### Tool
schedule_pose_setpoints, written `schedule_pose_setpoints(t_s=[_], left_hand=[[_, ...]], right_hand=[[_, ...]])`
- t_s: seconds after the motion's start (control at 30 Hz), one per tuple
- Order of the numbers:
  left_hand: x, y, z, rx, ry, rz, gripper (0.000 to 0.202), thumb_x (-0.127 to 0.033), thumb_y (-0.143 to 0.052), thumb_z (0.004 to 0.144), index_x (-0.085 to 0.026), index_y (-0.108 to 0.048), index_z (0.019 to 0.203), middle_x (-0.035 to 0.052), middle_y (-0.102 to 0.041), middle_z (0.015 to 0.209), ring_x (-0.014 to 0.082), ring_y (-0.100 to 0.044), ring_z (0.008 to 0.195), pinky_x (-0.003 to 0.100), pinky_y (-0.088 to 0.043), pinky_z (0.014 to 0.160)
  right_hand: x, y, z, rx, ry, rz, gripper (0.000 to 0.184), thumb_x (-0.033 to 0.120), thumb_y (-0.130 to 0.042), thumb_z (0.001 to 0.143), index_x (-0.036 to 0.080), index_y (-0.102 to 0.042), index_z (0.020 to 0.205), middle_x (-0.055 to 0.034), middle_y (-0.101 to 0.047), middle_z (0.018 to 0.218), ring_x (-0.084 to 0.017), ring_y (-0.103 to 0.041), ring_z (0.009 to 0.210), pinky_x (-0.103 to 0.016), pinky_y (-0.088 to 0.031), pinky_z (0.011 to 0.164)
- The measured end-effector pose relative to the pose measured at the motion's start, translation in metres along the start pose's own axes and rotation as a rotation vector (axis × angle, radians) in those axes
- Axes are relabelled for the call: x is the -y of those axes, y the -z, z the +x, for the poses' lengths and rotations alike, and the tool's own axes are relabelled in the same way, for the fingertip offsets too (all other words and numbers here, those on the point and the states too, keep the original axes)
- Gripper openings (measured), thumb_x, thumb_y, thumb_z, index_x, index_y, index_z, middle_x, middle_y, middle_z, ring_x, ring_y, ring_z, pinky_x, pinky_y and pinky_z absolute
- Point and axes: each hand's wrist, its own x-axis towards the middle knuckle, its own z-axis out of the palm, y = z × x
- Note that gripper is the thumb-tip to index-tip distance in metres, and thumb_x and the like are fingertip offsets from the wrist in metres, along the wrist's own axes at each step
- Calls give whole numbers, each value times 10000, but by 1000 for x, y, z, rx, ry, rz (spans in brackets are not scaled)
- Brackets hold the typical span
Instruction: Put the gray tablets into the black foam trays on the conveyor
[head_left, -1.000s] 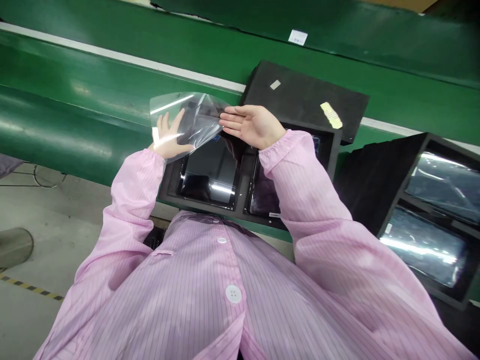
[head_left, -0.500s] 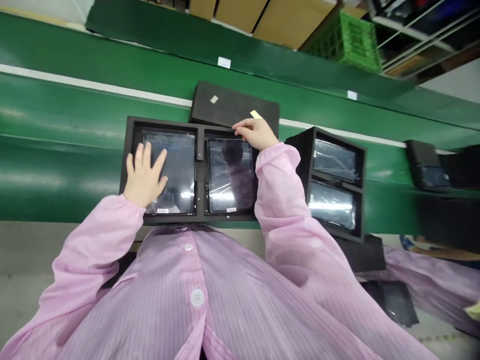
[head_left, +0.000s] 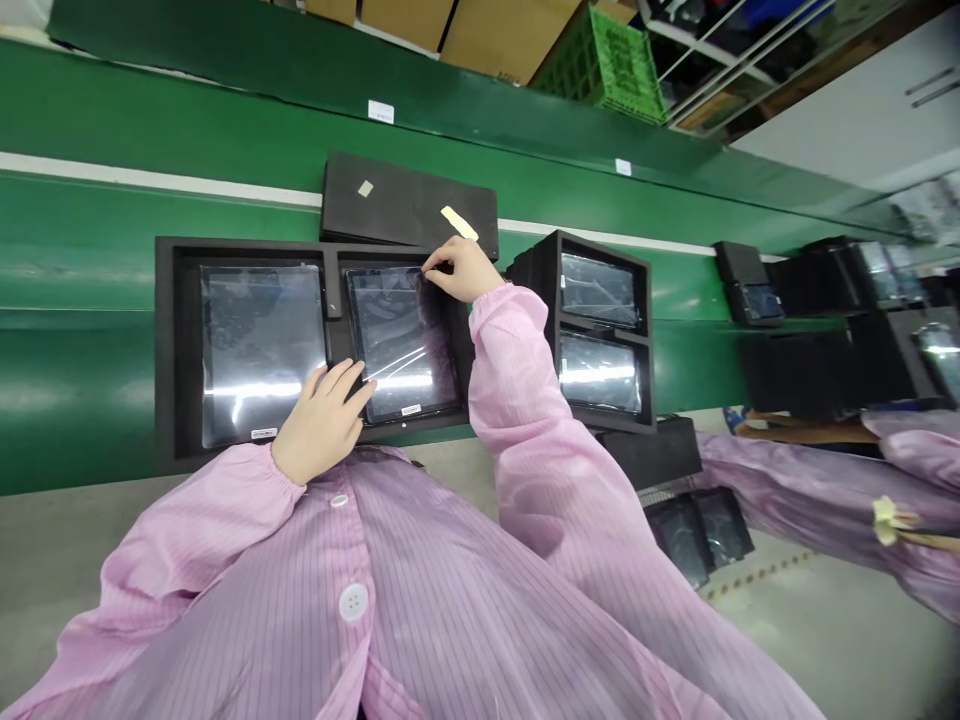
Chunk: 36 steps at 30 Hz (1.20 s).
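Note:
A black foam tray (head_left: 169,350) lies on the green conveyor (head_left: 75,280) and holds two dark tablets side by side. The left tablet (head_left: 255,335) is covered with clear film. My left hand (head_left: 324,420) rests with fingers stretched out on the near left corner of the right tablet (head_left: 401,340). My right hand (head_left: 459,268) pinches at that tablet's far right corner, where clear film lies over the screen. What the pinch holds is too small to make out.
A flat black foam lid (head_left: 405,205) with a yellow tape strip lies behind the tray. Another foam tray (head_left: 600,330) with two wrapped tablets stands to the right, more trays farther right. A co-worker's pink sleeve (head_left: 810,480) reaches in at right. Cardboard boxes and a green crate sit beyond the belt.
The clear film I held up a second ago now lies on a tablet. My left hand moved from the left tablet to the right tablet's near corner. The view has swung left.

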Motion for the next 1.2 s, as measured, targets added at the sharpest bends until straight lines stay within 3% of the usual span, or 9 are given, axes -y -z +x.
schedule_pose_setpoints(t_s=[0.07,0.2,0.43,0.67,0.8,0.9,1.0,1.1,1.2], left_hand=[[0,-6,6,8,-21,-29,459,-157,-384,928,-133,-653,1300,173,-577,1449,336,-518,1371,557,-410,1130],[1,-16,14,31,-4,-52,452,-168,-369,943,-152,-668,1282,139,-617,1413,325,-537,1354,562,-396,1136],[2,-23,14,-12,76,-69,415,-273,-381,986,-192,-687,1255,109,-655,1369,318,-546,1341,559,-376,1149],[-1,-26,22,-52,273,-25,491,-364,-474,949,-204,-587,1398,188,-466,1543,400,-350,1482,636,-289,1164],[-3,-24,28,-84,384,-60,639,-408,-540,900,-180,-464,1492,214,-331,1618,412,-240,1529,664,-203,1195],[-5,-24,27,-110,452,-74,789,-456,-548,881,-124,-316,1558,234,-286,1631,409,-203,1540,659,-155,1214],[-9,-24,22,-93,475,-74,852,-486,-533,872,-72,-262,1566,260,-273,1628,421,-189,1541,658,-129,1220],[-12,-24,20,-60,496,-72,882,-485,-538,857,-57,-241,1568,267,-270,1626,425,-179,1542,658,-125,1219],[-11,-23,20,-36,533,-77,914,-506,-554,845,-55,-228,1570,268,-259,1629,439,-171,1539,668,-135,1211]], right_hand=[[2,3,-2,-3,36,11,174,214,-629,827,210,-763,937,-109,-681,1075,-300,-585,1053,-482,-452,1029],[4,3,3,50,23,-27,304,214,-667,815,181,-719,1113,-108,-696,1045,-292,-598,1015,-467,-469,1002],[2,0,18,139,-9,-46,221,271,-704,834,176,-747,1028,-84,-717,941,-274,-614,992,-420,-464,984],[12,13,4,84,61,-29,94,201,-663,844,203,-739,898,-95,-717,1101,-290,-609,1087,-454,-469,1035],[42,26,-10,163,111,247,58,192,-633,866,210,-688,866,-56,-754,896,-237,-691,885,-446,-560,930],[73,34,-16,300,169,555,91,207,-663,877,204,-616,799,-11,-720,700,-163,-691,675,-331,-618,718],[105,40,-18,409,211,841,176,252,-706,882,200,-567,787,10,-711,680,-125,-691,636,-247,-604,617],[128,39,-14,441,156,1089,218,267,-724,886,208,-531,805,26,-719,711,-117,-697,657,-249,-619,651],[132,24,2,432,7,1305,211,209,-724,876,234,-514,872,61,-725,794,-121,-714,801,-281,-637,806]])
